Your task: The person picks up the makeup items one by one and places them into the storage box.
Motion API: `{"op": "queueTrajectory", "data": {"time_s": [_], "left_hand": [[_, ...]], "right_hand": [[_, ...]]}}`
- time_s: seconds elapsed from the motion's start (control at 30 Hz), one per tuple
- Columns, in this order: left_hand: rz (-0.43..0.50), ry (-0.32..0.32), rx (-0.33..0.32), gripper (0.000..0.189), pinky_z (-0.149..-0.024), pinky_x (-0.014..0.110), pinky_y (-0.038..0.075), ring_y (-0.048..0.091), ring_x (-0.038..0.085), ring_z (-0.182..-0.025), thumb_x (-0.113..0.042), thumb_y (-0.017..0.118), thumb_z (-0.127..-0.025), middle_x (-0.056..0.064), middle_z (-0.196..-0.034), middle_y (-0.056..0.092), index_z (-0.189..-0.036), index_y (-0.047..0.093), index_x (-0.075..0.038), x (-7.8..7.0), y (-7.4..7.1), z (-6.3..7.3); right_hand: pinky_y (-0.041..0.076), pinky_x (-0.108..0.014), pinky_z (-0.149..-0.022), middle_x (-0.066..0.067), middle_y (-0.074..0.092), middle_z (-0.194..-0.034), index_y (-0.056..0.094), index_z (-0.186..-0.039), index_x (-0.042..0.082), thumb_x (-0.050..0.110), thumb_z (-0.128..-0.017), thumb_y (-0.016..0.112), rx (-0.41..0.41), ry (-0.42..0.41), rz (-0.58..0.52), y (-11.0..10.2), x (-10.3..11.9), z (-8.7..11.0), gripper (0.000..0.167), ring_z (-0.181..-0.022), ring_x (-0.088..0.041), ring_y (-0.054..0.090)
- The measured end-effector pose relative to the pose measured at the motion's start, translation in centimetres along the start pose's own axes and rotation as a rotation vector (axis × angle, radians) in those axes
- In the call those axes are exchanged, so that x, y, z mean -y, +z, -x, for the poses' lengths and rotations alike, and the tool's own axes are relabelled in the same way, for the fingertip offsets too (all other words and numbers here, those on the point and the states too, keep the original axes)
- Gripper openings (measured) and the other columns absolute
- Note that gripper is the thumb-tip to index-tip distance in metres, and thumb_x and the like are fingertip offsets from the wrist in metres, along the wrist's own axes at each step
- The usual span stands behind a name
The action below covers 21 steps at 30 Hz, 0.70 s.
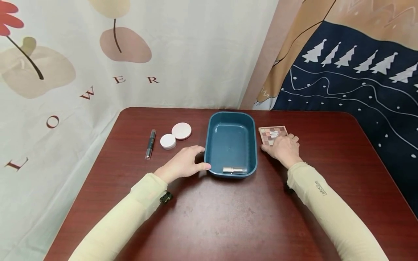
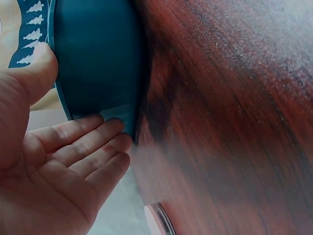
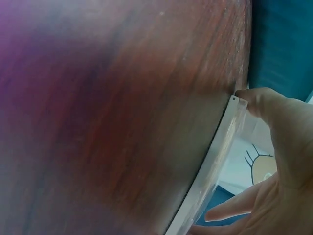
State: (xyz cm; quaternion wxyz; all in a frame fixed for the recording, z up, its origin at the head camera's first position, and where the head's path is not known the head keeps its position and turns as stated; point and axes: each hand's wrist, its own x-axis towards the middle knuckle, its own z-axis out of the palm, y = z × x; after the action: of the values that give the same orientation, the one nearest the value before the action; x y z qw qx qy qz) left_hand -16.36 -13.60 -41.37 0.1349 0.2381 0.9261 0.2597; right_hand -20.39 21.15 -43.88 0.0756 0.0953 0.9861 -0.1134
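In the head view, a blue rectangular basin stands at the middle of the table. A lipstick-like tube with a clear cap lies inside it along the near wall. My left hand is at the basin's near left side, thumb by the rim and fingers loosely extended against the outer wall, as the left wrist view shows. To the basin's right, my right hand grips an eyeshadow palette across its near side, thumb at the left corner. The palette's edge shows in the right wrist view, low over the table.
Left of the basin lie a white round compact, a smaller white round jar and a dark stick with clear ends. The brown table backs onto a printed curtain.
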Motion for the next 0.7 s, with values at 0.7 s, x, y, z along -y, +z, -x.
{"op": "queueTrajectory", "data": {"time_s": [0.7], "left_hand": [[-0.013,0.004,0.003,0.059,-0.11,0.048,0.047,0.06,0.034,-0.128,-0.036,0.074,-0.096,0.019,-0.136,0.064,-0.137,0.06,0.004,-0.3,0.0,0.1]], "right_hand": [[0.039,-0.057,-0.093,-0.033,0.056,-0.111,0.052,-0.126,-0.018,0.047,-0.082,0.071,0.087,-0.145,-0.124,-1.8,-1.3,0.6,0.08,-0.108,-0.047,0.046]]}}
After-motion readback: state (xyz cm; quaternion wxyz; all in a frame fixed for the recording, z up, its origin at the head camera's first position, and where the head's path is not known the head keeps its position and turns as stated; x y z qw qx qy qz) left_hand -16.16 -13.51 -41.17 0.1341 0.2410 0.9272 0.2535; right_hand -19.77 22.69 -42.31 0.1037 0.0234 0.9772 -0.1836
